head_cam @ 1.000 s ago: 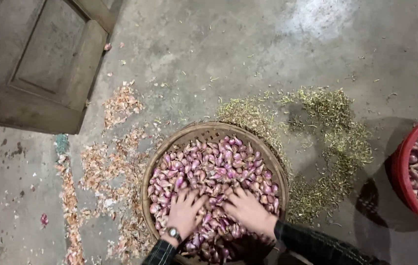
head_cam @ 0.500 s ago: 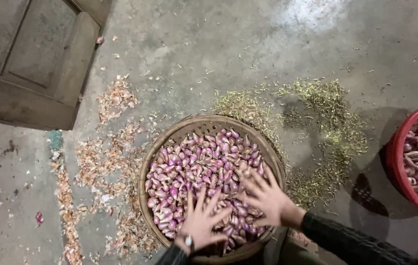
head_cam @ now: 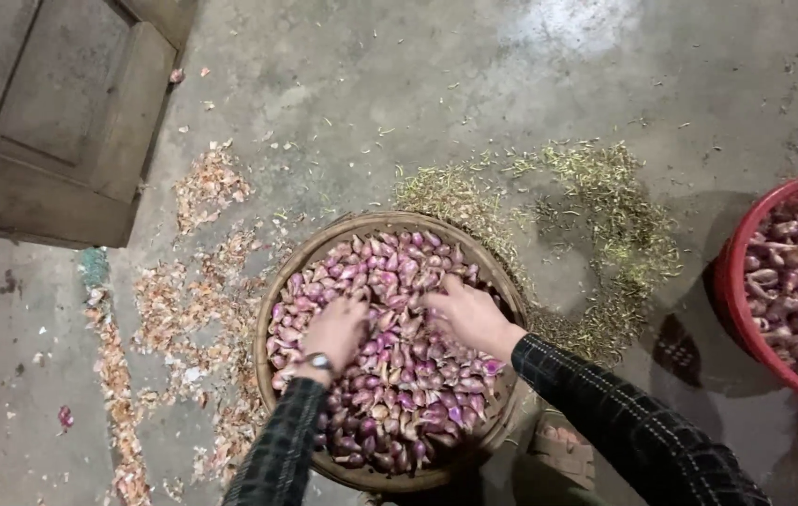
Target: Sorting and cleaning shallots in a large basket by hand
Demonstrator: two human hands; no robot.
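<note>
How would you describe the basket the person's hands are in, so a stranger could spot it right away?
On the grey concrete floor, right of the wooden door, sits a round woven basket heaped with purple shallots. The left hand and right hand both rest in the pile. Unlike the red plastic basket at the right edge, it is brown, wicker and shallow.

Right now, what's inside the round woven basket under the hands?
The woven basket is heaped with purple shallots. The left hand and the right hand rest on the heap, hiding the shallots beneath them. The basket's bottom is wholly covered, so it cannot be seen.
</note>
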